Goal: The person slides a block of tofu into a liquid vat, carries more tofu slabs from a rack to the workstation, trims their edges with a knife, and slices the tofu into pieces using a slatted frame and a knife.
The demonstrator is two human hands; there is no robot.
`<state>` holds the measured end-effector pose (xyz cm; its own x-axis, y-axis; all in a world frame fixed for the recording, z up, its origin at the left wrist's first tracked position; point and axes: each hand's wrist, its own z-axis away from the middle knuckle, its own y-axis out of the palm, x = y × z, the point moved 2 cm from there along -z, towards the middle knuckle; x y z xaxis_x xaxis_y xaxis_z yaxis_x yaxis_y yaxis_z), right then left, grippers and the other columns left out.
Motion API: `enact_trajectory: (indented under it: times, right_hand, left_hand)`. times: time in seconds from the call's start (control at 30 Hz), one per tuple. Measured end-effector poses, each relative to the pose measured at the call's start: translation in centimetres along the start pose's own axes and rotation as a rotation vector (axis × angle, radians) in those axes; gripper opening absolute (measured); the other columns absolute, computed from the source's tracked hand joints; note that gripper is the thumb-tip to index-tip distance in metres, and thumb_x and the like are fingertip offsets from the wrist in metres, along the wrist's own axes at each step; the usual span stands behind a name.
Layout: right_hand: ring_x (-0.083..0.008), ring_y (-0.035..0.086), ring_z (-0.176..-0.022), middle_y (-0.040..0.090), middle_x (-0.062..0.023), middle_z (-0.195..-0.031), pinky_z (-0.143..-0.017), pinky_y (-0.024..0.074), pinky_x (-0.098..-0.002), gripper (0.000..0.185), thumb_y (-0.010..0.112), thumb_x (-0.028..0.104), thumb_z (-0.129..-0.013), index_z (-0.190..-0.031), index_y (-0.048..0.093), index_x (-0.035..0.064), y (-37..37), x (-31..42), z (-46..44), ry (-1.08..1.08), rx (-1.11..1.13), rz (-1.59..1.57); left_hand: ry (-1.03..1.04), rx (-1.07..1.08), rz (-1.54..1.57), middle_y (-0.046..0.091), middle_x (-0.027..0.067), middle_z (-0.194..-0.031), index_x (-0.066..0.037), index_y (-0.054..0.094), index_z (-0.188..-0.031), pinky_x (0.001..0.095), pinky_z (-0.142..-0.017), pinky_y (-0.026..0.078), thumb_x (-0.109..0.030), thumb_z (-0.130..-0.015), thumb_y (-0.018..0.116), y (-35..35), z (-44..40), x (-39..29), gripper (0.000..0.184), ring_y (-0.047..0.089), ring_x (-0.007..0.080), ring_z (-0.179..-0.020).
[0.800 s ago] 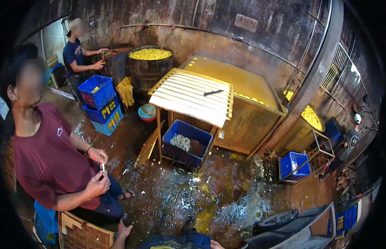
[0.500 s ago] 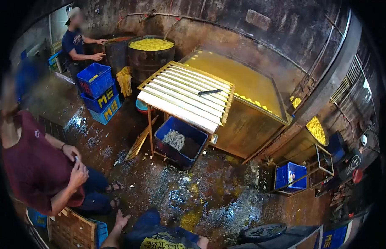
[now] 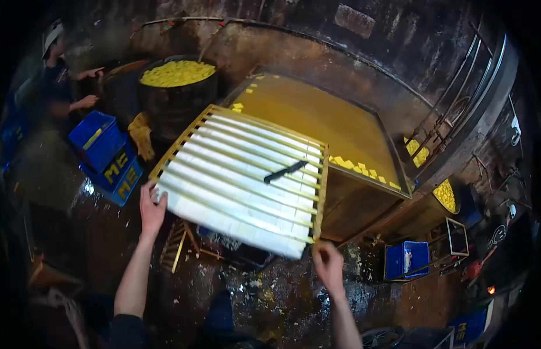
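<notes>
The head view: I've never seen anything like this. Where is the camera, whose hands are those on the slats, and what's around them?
No robot here: one camera, worn on a person's head, looks forward and down. The left hand and right hand at the slatted rack are the wearer's own, bare, and appear to grip its near corners. White material shows between the slats, and a long dark object lies across the top. Behind stands a vat with yellow pieces along its near edge.
</notes>
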<state>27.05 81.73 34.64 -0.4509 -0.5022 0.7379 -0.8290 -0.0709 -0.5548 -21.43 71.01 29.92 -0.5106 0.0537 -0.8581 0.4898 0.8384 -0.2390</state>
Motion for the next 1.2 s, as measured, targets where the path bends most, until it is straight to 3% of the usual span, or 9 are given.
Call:
enact_trajectory:
  times: [0.13,0.27,0.43,0.63,0.8,1.03,1.1,1.17,1.2]
  right_hand:
    - [-0.0339,0.053,-0.105,0.060,-0.0150,-0.108,-0.088,0.0454,-0.0431,0.042,0.065,-0.003,-0.069,-0.109,0.066,0.0091,9.3,0.9,-18.8,-0.482,0.234,0.337]
    - [-0.0295,0.043,-0.118,0.053,-0.0079,-0.122,-0.094,0.0366,-0.0459,0.031,0.072,0.021,-0.076,-0.107,0.072,0.0271,13.6,-2.5,-25.5,-0.414,0.592,0.655]
    - [-0.0291,0.057,-0.105,0.061,-0.0127,-0.102,-0.091,0.0398,-0.0501,0.038,0.072,0.010,-0.076,-0.111,0.057,0.0078,11.0,-2.1,-26.8,-0.543,0.448,0.455]
    - [-0.0341,0.067,-0.089,0.070,-0.0198,-0.094,-0.077,0.0517,-0.0385,0.027,0.066,0.024,-0.088,-0.100,0.061,0.0004,-1.3,-5.9,-21.2,0.597,0.133,0.623]
    - [-0.0086,0.054,-0.073,0.064,0.0018,-0.081,-0.063,0.0438,-0.0272,0.028,0.067,0.025,-0.091,-0.099,0.066,-0.0025,2.2,-15.6,-15.7,0.594,0.204,-0.238]
    - [-0.0082,0.054,-0.069,0.060,-0.0021,-0.077,-0.060,0.0418,-0.0228,0.027,0.064,0.028,-0.093,-0.103,0.059,0.0028,-7.7,-19.6,-6.9,0.935,-0.097,-0.689]
    - [-0.0158,0.060,-0.073,0.063,-0.0069,-0.080,-0.063,0.0459,-0.0264,0.031,0.063,0.029,-0.093,-0.103,0.061,-0.0006,-9.3,-24.6,-3.6,0.946,0.178,-0.611]
    - [-0.0204,0.063,-0.075,0.068,-0.0077,-0.078,-0.071,0.0500,-0.0347,0.038,0.064,0.031,-0.093,-0.098,0.067,-0.0072,-8.7,-30.3,-0.7,0.561,0.224,0.310]
    - [-0.0192,0.063,-0.075,0.068,-0.0083,-0.079,-0.069,0.0496,-0.0342,0.039,0.063,0.032,-0.094,-0.097,0.068,-0.0064,-8.7,-30.1,-0.7,0.508,0.116,0.141]
  left_hand:
    - [0.093,0.026,-0.479,0.051,0.0222,-0.129,0.003,0.045,-0.132,0.0407,-0.100,0.042,-0.019,-0.084,0.066,2.6,-12.9,5.0,0.057,0.052,0.0376,-0.117]
    - [-0.251,0.338,-0.463,0.057,0.0236,-0.126,0.004,0.048,-0.131,0.0389,-0.099,0.043,-0.034,-0.088,0.064,4.8,-17.2,7.2,0.060,0.055,0.0356,-0.117]
    - [-0.381,0.553,-0.295,0.066,0.0210,-0.109,0.003,0.060,-0.117,0.0362,-0.092,0.046,-0.038,-0.092,0.060,5.8,-18.3,6.0,0.049,0.062,0.0295,-0.107]
    - [-0.317,0.481,-0.410,0.067,0.0201,-0.103,0.003,0.063,-0.104,0.0359,-0.088,0.046,-0.033,-0.091,0.060,6.2,-19.2,8.4,0.038,0.063,0.0284,-0.102]
    - [-0.182,0.433,-0.434,0.065,0.0165,-0.092,0.002,0.063,-0.098,0.0369,-0.080,0.046,-0.033,-0.091,0.060,5.3,-20.8,8.9,0.036,0.061,0.0272,-0.090]
    - [-0.320,0.651,0.066,0.063,0.0128,-0.107,0.001,0.047,-0.127,0.0330,-0.084,0.054,-0.026,-0.093,0.062,5.8,-12.7,-26.4,0.046,0.068,0.0230,-0.093]
    - [-0.405,0.676,0.323,0.061,0.0181,-0.116,0.004,0.042,-0.135,0.0409,-0.086,0.055,-0.018,-0.092,0.059,10.0,-6.9,-33.4,0.051,0.067,0.0352,-0.099]
    - [-0.418,0.833,0.151,0.060,0.0182,-0.123,0.001,0.039,-0.140,0.0354,-0.088,0.053,-0.009,-0.092,0.053,15.4,-0.8,-35.8,0.051,0.066,0.0299,-0.102]
    - [-0.420,0.986,0.124,0.060,0.0164,-0.125,-0.003,0.036,-0.143,0.0324,-0.088,0.052,-0.009,-0.093,0.054,18.3,3.3,-35.7,0.054,0.063,0.0263,-0.107]
